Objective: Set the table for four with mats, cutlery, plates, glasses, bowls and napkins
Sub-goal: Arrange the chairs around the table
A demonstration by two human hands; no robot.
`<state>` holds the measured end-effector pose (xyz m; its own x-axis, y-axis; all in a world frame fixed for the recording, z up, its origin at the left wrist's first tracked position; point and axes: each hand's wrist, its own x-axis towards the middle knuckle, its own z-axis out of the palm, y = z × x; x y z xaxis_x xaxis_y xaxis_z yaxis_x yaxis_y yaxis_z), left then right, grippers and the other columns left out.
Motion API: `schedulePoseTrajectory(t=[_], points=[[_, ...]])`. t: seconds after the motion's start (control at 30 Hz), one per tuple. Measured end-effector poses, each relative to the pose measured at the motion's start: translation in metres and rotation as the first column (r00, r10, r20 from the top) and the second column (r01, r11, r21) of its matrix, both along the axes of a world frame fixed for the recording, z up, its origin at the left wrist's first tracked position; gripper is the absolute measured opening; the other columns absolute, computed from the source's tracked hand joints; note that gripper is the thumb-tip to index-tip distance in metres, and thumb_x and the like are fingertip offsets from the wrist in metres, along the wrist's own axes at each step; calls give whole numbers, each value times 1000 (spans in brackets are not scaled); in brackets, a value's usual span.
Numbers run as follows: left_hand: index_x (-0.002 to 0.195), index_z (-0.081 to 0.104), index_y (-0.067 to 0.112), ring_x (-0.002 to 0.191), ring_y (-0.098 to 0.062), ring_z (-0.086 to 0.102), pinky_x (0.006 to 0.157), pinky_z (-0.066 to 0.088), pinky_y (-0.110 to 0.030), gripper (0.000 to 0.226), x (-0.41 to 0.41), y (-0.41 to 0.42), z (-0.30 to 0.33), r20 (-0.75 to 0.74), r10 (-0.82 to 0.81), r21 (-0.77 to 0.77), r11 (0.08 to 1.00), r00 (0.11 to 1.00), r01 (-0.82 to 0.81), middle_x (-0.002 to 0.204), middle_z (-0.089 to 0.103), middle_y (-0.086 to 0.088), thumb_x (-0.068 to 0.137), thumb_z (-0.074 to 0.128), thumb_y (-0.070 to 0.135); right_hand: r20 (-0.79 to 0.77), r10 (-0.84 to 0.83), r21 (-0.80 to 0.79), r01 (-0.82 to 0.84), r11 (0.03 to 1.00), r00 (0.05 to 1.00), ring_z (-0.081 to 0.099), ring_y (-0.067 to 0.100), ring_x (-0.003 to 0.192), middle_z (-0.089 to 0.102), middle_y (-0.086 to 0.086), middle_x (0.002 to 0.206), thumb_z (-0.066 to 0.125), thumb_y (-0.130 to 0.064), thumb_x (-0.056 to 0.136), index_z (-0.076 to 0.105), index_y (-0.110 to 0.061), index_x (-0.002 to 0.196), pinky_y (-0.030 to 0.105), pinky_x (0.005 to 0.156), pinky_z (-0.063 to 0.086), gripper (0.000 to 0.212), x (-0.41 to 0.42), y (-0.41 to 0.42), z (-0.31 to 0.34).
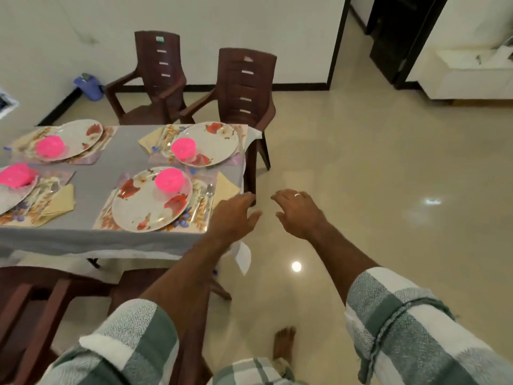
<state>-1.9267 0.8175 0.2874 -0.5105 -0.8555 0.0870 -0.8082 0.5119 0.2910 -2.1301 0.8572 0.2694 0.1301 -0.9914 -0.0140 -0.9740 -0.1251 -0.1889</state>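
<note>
Checked sleeves (133, 337) nearest; left hand (231, 215), right hand (298, 211) spread, holding nothing; tabletop (119, 162) corner, brown chair (247, 87) beyond left hand.

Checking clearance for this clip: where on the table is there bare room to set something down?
One bare strip of grey tablecloth runs front to back between the left and right pairs of floral place mats. The narrow bands between near and far mats are tight. Each mat is crowded: floral plate, pink bowl, cutlery, yellow napkin.

The near-left plate (11, 194) is cut off by the frame's edge, and the cutlery (205, 193) is blurred.
</note>
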Motion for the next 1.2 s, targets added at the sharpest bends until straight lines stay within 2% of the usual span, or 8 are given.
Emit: schedulePoseTrajectory(t=[0.07, 0.13, 0.2, 0.27, 0.73, 0.87, 1.03, 1.2], points=[[146, 49, 15, 138, -27, 48, 110, 40, -45, 61, -32, -40, -6, 39, -30, 15, 999, 999, 30, 151, 49, -8, 97, 57, 50, -11, 1, -2, -1, 1000, 1000, 18, 22, 153, 23, 3, 165, 48, -37, 102, 28, -20, 155, 48, 122, 17, 59, -33, -39, -1], [157, 32, 17, 153, -22, 21, 123, 15, -45, 70, -59, -74, -12, 69, -27, -7, 1000, 997, 28, 165, 25, -5, 100, 48, 55, -21, -7, -4, 7, 1000, 1000, -1, 20, 156, 4, 0, 169, 38, -43, 105, 12, -20, 160, 49, 124, 7, 65, -59, -73, -5], [160, 21, 17, 156, -19, 6, 121, -3, -38, 74, -92, -115, -17, 65, 1, -47, 999, 998, 2, 168, 11, -3, 102, 40, 58, -43, 14, -7, -14, 1000, 999, -11, 20, 155, -9, -2, 168, 30, -47, 106, 0, -20, 161, 49, 124, 1, 68, -89, -119, -10], [161, 16, 16, 156, -18, 1, 118, -10, -34, 75, -123, -156, -22, 49, 35, -70, 997, 998, -31, 169, 6, -3, 103, 36, 59, -51, 48, -1, -48, 999, 998, -14, 20, 154, -13, -3, 168, 26, -50, 106, -5, -21, 160, 50, 125, 1, 69, -120, -167, -16], [161, 6, 17, 155, -17, -5, 123, -4, -41, 72, -335, -458, -1, 53, 338, -36, 941, 940, -336, 169, 2, -2, 104, 26, 55, -152, 320, -30, -328, 944, 935, -6, 17, 155, -4, -4, 169, 28, -47, 105, -2, -22, 161, 51, 124, 3, 68, -346, -546, 15], [161, 7, 16, 156, -18, -2, 123, -3, -42, 75, -368, -542, 1, 60, 409, -49, 912, 911, -406, 169, 6, -4, 101, 14, 61, -152, 408, -20, -416, 909, 900, -7, 16, 155, -6, -6, 168, 29, -47, 106, -2, -23, 161, 50, 123, 1, 67, -368, -644, 21], [161, 9, 15, 156, -17, -1, 126, 7, -46, 74, -400, -654, -9, 29, 472, -37, 881, 881, -471, 169, 7, -3, 102, 20, 58, -163, 485, -5, -492, 871, 859, -7, 17, 155, -6, -5, 168, 26, -47, 107, -2, -22, 161, 51, 123, 1, 66, -382, -780, 12], [161, 7, 18, 155, -15, -2, 126, 7, -45, 73, -414, -779, -34, -22, 585, 40, 811, 811, -584, 169, 7, -1, 103, 25, 59, -196, 541, 21, -548, 836, 818, -6, 16, 155, -5, -5, 168, 25, -46, 107, -2, -24, 161, 50, 122, -2, 64, -397, -912, 0]])
